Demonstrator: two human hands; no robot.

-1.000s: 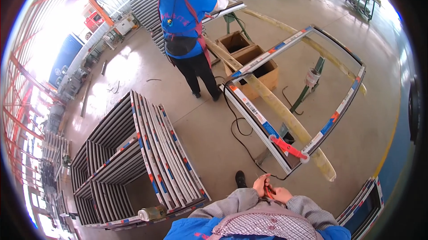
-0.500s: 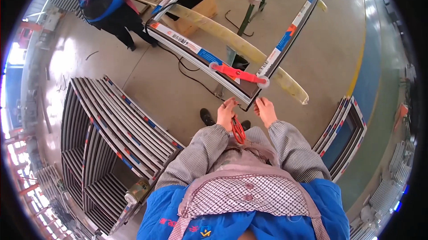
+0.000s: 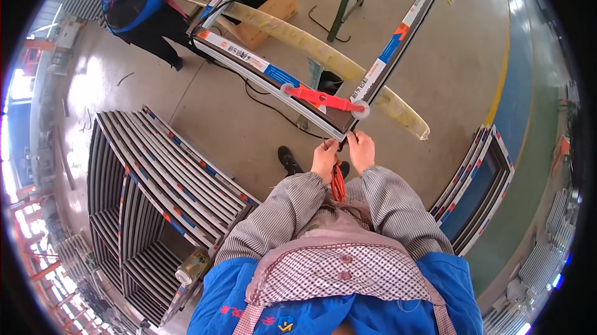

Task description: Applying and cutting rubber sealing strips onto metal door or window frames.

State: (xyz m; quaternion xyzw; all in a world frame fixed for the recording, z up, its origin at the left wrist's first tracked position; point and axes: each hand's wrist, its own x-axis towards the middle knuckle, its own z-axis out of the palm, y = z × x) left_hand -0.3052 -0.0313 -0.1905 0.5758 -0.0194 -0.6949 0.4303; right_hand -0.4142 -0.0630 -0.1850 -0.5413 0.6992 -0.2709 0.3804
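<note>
My left hand (image 3: 324, 159) is closed just below the near corner of a window frame (image 3: 249, 72). Red-handled scissors or snips (image 3: 337, 184) hang from it with the handles down; their blades are hidden. My right hand (image 3: 361, 150) pinches at the same corner, where the end of a thin black sealing strip appears to be; the fingertips cover most of it. The two hands almost touch. Across the frame's corner, just beyond them, lies a red bar tool (image 3: 323, 98) with a round clear disc at each end.
Yellowed padded bars (image 3: 298, 39) on a green stand (image 3: 343, 14) support the frame. A black cord (image 3: 273, 111) trails to the floor. Stacked frames stand at left (image 3: 168, 173) and right (image 3: 476, 192), with a can (image 3: 191, 265) on the left stack. Another person (image 3: 140, 8) stands far left near wooden boxes (image 3: 267, 8).
My hands have come together at the frame's corner, the right one moving left and the left one slightly right. The red-handled tool now hangs more upright. The frame sits slightly left and higher in view.
</note>
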